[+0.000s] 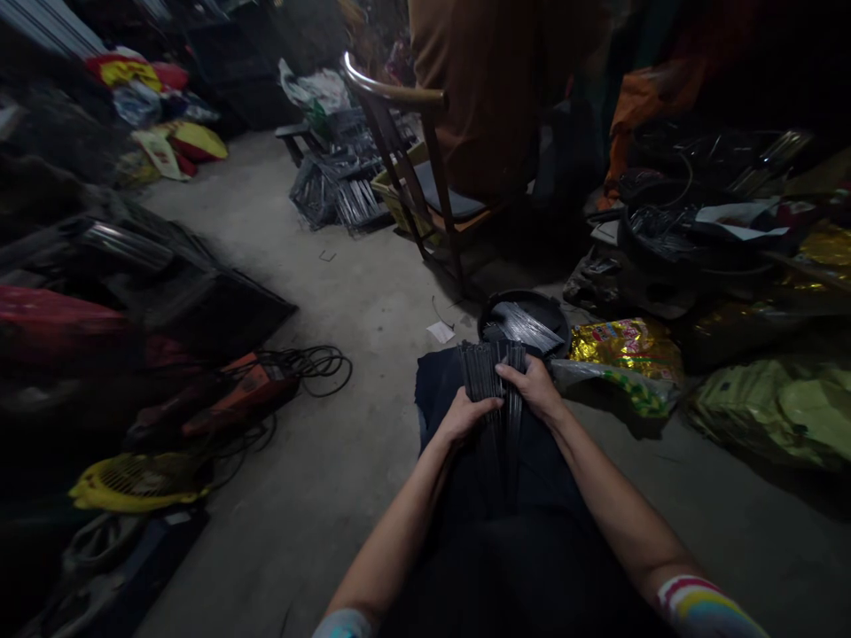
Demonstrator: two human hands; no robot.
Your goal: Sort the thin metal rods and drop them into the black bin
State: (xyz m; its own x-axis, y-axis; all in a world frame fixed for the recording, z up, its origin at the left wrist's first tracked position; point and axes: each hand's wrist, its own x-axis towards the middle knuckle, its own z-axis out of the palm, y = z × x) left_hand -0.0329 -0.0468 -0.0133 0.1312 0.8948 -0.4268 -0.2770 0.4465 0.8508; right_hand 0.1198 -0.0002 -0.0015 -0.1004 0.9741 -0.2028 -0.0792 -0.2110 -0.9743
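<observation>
My left hand (pixel 467 413) is closed around a thick bundle of thin dark metal rods (pixel 481 372), its thumb lying across the front. Beside it, my right hand (pixel 530 383) grips a smaller bunch of the same rods (pixel 514 408), with the thumb near the gap between the bunches. Both bunches stand over a dark cloth (pixel 439 377) on my lap, and their lower ends run down toward me. Just beyond my hands sits a round black basin (pixel 562 312) with more shiny thin rods (pixel 522 326) in it.
A wooden chair (pixel 435 97) stands ahead, with a person in brown (pixel 472 97) at it. Piled rods (pixel 359 199) lie behind it. Gold packaging (pixel 628 346) and a green sack (pixel 777 412) are at right. At left are a yellow basket (pixel 136 483) and coiled cable (pixel 325 368).
</observation>
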